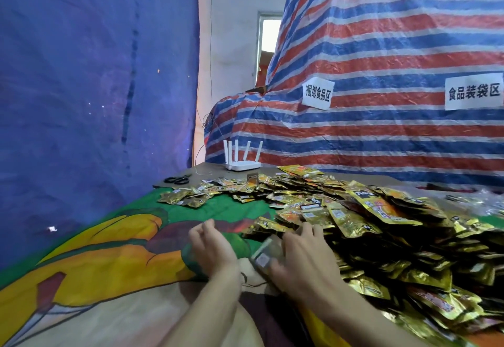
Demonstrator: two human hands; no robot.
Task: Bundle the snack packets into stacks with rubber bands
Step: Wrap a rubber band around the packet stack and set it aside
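Observation:
A big heap of gold and orange snack packets [381, 218] covers the right half of the table and spreads along its far edge. My right hand [305, 256] lies at the heap's near left edge and grips a small blurred stack of packets [266, 252] that sticks out toward the left. My left hand [212, 248] hovers just left of that stack over the cloth, fingers loosely curled, with nothing visible in it. No rubber band can be made out in the blur.
A green, yellow and orange printed cloth [109, 259] covers the table. Black scissors [177, 180] and a white router [242, 165] sit at the far edge. A blue tarp [95, 87] hangs on the left, and a striped tarp [381, 74] with paper signs stands behind.

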